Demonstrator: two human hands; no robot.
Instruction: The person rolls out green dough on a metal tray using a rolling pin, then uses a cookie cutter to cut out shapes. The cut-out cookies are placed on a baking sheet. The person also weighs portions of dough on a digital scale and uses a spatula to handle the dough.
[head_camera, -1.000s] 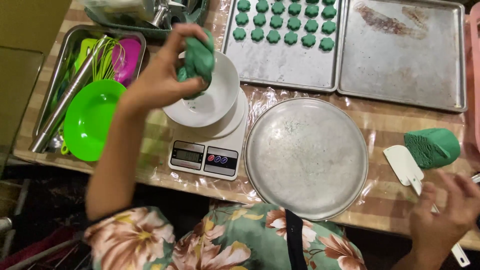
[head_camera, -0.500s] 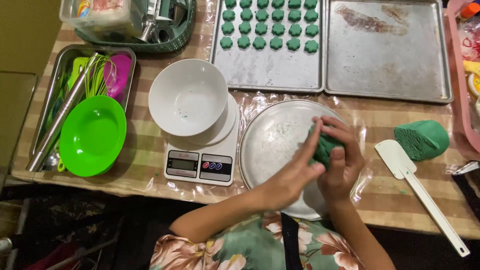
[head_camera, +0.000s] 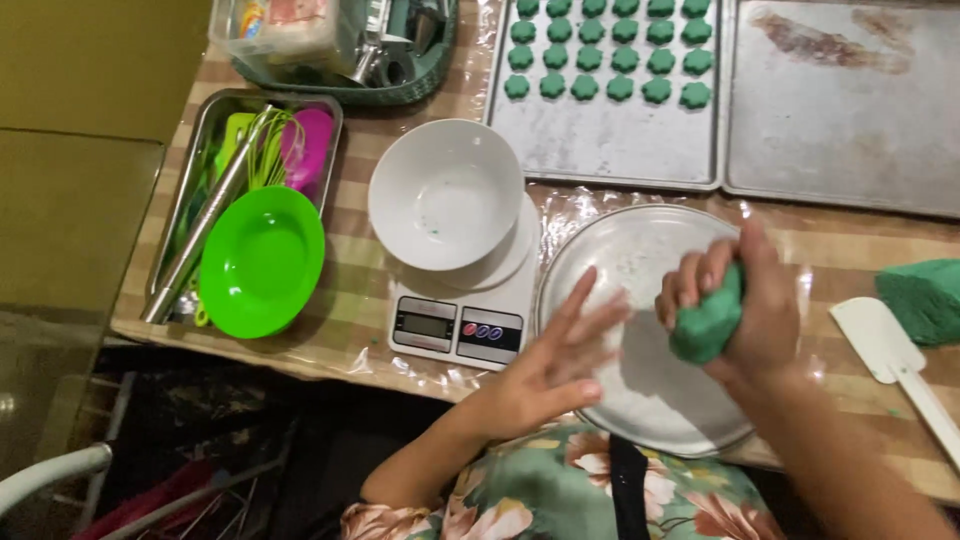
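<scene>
Checked cloth under clear plastic covers the worktop (head_camera: 330, 330), and it's packed. Far off to the left of the hands sits a metal tray (head_camera: 205, 120) holding a green whisk, a pink scoop and a long steel rod, with a bright green bowl (head_camera: 262, 262) propped half over its edge. Closer in, just left of the left hand, a white bowl (head_camera: 445, 193) rests on a small kitchen scale (head_camera: 457, 325), probably so portions can be weighed right next to the work.

The person's left hand (head_camera: 550, 365) is open, fingers spread, hovering over the near rim of a round metal pan (head_camera: 640, 400). Their right hand (head_camera: 745, 305) is closed around a lump of green dough (head_camera: 708, 325), holding it above the pan, likely so crumbs land in there.

Beyond the hands, a baking sheet (head_camera: 610, 140) carries rows of little green dough cookies (head_camera: 610, 60), and a second sheet (head_camera: 850, 120) next to it only has a smear. Right of the right hand lie a white spatula (head_camera: 880, 345) and a bigger green dough block (head_camera: 925, 300). Room's dim, with a dark floor below the worktop edge.
</scene>
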